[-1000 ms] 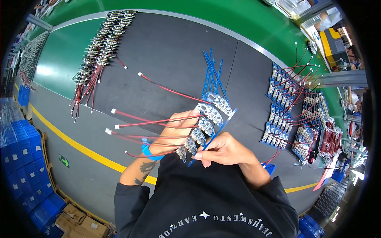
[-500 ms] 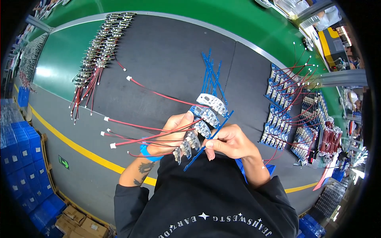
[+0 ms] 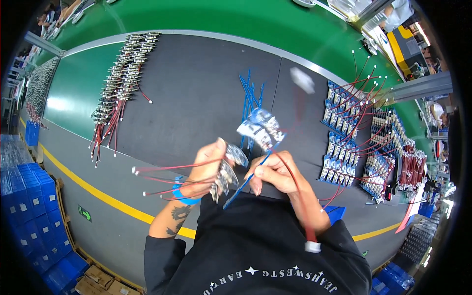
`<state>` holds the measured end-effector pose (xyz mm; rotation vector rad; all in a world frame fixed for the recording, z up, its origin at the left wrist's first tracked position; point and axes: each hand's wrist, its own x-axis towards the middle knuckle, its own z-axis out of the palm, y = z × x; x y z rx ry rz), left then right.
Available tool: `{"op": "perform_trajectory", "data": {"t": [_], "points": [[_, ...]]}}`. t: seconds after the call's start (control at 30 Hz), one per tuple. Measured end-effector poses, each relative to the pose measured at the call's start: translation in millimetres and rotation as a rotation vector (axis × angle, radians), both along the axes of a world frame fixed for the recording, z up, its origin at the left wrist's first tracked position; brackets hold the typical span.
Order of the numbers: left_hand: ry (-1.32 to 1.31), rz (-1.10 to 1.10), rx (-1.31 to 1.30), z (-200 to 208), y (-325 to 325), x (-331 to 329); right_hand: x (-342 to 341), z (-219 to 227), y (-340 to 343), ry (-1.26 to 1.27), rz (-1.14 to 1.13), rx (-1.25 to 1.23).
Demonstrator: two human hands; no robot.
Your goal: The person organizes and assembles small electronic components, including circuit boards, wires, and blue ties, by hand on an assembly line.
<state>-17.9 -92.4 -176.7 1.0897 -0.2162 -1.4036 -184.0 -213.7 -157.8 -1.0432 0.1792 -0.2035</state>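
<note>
My left hand is closed around several small curved circuit boards, whose red and black wires trail off to the left and end in white plugs. My right hand pinches a thin blue strip between thumb and fingers. At the strip's far end are two blurred boards; whether they are still joined to it I cannot tell. From them a red wire runs over my right forearm to a white plug. Another white plug is smeared by motion above the table.
Loose blue strips lie on the dark table beyond my hands. Rows of wired boards stand at the left, and blue board panels with wires lie at the right. Blue bins are stacked on the floor at left.
My left hand has drawn slightly left, away from the two far boards, with the other boards in it. Those two boards' wires have swung from the left to the right.
</note>
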Motion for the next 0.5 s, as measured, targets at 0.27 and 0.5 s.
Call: {"op": "perform_trajectory", "data": {"t": [0.27, 0.5], "points": [[-0.833, 0.272, -0.164, -18.2, -75.6, 81.1, -25.8, -24.7, -5.0, 0.348, -0.584, -0.439], [-1.127, 0.302, -0.212, -10.1, -80.5, 103.5, -30.8, -33.2, -8.5, 0.263, -0.579, -0.389]]}}
